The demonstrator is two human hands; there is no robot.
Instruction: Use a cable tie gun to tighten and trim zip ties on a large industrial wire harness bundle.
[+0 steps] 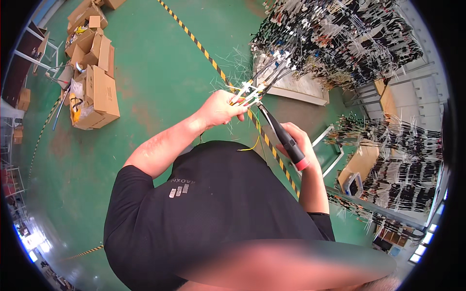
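Note:
My left hand (219, 107) is closed around a bundle of wires (250, 94) with white connectors and pale strands sticking out. My right hand (302, 138) grips a black cable tie gun (280, 132) with a red rear end. The nose of the gun reaches the wires close beside my left fingers. A thin yellow-green wire (257, 140) dangles below the bundle. Dark cables run from the bundle toward a large hanging mass of wire harnesses (335, 39). My right fingers are partly hidden behind the gun.
Open cardboard boxes (104, 97) stand on the green floor (150, 63) at the left. A yellow-black floor stripe (194, 41) passes beneath my hands. At the right are a pale board (303, 91), a white metal frame (335, 162) and more hanging harnesses (403, 179).

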